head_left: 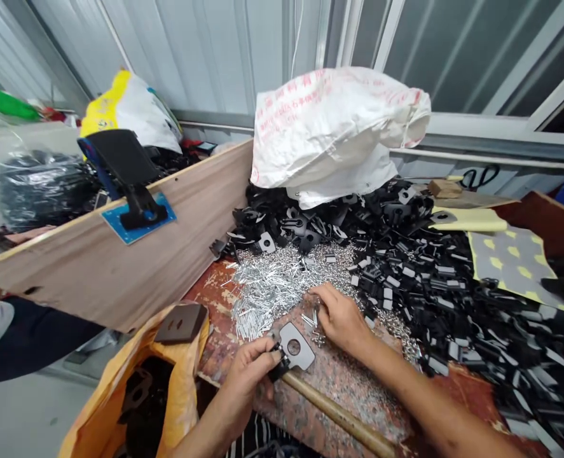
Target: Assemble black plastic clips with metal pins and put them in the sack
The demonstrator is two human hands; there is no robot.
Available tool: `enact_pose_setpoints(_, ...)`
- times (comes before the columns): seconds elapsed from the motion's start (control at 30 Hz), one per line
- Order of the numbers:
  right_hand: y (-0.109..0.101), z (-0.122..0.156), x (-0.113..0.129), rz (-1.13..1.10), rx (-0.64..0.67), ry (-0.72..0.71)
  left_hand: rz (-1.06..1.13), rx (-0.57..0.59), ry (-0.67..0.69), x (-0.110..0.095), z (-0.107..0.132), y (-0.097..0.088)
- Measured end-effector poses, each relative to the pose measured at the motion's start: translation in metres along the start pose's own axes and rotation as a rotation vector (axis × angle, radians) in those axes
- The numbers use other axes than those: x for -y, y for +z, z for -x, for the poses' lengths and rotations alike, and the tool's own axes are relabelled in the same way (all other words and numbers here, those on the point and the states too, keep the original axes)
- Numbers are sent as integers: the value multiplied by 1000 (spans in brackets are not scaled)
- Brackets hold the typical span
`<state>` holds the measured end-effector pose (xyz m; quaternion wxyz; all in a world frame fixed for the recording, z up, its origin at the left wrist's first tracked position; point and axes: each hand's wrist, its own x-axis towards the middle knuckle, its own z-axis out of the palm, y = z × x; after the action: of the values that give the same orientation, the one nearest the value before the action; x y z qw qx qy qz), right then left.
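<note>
My left hand (253,366) pinches a black plastic clip with a flat grey face (302,338) that has a round hole in it. The clip is over the near part of the stone slab (341,388). Just beyond it, my right hand (336,312) is at the near edge of a heap of shiny metal pins (267,289). Its fingers are bent together; whatever is between the fingertips is too small to make out. A few loose pins (310,318) lie beside that hand. Below the clip, a wooden handle (339,413) slants across the slab; its far end is hidden.
Black clip parts (405,280) pile up behind and to the right. A white sack (334,133) lies over the back. On the left stand a wooden board (119,273) with a phone holder (131,184) and an orange sack (181,388). Another person's sleeve (34,337) shows far left.
</note>
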<state>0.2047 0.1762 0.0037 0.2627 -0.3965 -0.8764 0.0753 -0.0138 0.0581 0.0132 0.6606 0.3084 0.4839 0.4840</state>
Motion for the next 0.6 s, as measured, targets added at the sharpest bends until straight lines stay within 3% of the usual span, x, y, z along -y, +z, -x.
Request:
enact_pose_setpoints(0.1, -8, 14, 27, -263, -121, 85, 148, -68, 46, -2, 1, 4)
enact_pose_setpoints(0.27, -14, 31, 62, -420, -200, 131, 270, -109, 16, -10, 5, 13)
enact_pose_setpoints(0.47, -16, 29, 79, -670, -331, 328, 315, -85, 37, -3, 13, 10)
enact_pose_setpoints(0.6, -12, 32, 87, -874, -315, 392, 353, -93, 22, 9, 21, 5)
